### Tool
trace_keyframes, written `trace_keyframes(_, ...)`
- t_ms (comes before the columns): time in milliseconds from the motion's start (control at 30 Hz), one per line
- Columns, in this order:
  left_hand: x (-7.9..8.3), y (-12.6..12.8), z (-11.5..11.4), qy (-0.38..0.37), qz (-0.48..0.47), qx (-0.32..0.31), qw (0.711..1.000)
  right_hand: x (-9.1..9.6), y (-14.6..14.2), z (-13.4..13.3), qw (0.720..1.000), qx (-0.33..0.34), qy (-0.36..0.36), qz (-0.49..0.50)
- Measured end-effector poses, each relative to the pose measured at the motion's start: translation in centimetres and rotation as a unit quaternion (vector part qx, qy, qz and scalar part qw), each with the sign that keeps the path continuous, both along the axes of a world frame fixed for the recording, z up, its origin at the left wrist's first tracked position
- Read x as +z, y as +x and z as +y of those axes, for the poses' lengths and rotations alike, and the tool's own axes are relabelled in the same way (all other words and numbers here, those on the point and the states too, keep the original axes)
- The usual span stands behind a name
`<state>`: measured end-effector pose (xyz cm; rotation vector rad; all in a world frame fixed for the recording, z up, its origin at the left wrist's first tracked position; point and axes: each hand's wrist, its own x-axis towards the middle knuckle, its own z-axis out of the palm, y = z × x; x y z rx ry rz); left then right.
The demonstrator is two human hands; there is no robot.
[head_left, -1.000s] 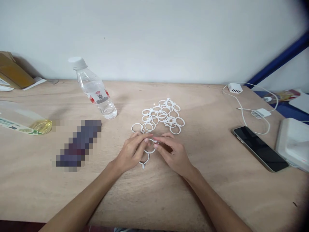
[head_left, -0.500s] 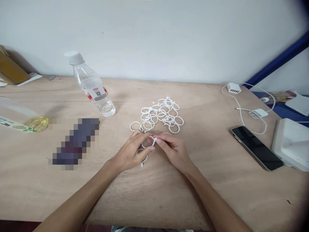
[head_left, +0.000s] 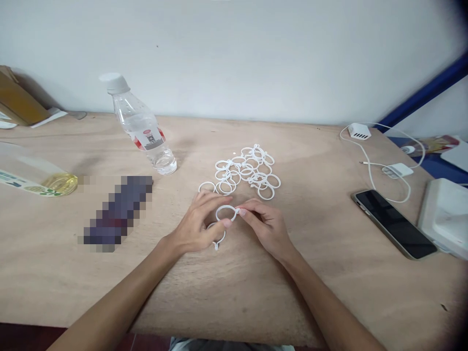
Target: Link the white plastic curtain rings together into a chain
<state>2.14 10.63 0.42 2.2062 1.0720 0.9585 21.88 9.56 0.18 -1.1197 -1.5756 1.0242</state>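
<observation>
A thin white ring with a small knob-like closure (head_left: 225, 206) is raised above the table between my hands. My right hand (head_left: 265, 224) pinches it by the closure with thumb and fingertips. My left hand (head_left: 199, 224) curves around the ring's left side, thumb and fingers apart; its thumb tip overlaps the ring's lower edge, and whether it presses there I cannot tell. Another white ring (head_left: 220, 240) lies under my left hand, partly hidden. Just beyond my hands is a loose pile of several similar white rings (head_left: 266, 193), some overlapping.
A clear water bottle (head_left: 148, 131) stands at the back left, near a bottle with yellow liquid (head_left: 60, 185) and a pixelated dark object (head_left: 119, 209). On the right of the wooden table (head_left: 219, 297) are a phone (head_left: 395, 224), a white device (head_left: 448, 214) and a charger with cable (head_left: 398, 170).
My left fingers have spread away from the raised ring, so more of it shows. My right hand keeps its pinch. The whole view has shifted slightly.
</observation>
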Motion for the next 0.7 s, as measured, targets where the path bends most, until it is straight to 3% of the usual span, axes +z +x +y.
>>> trace_keyframes(133,0.0,-1.5,1.1,0.003,0.070,0.136,0.988,-0.2,-0.1,0.1,0.993,0.076,0.083,-0.030)
trace_keyframes(233,-0.3,-2.2,1.6,0.000,0.174,0.176,0.969,-0.5,-0.2,0.0,0.989,0.077,0.113,-0.051)
trace_keyframes(333,-0.8,-2.4,1.7,0.014,0.205,0.171,0.964,-0.8,-0.2,0.1,0.992,0.033,0.105,-0.054)
trace_keyframes(467,-0.9,-2.4,1.7,0.038,0.169,0.157,0.972,-1.1,-0.2,0.2,0.994,-0.001,0.097,-0.058)
trace_keyframes(700,0.3,-1.7,0.9,-0.006,0.080,0.051,0.995,-1.0,-0.3,0.2,0.995,-0.044,0.054,-0.074)
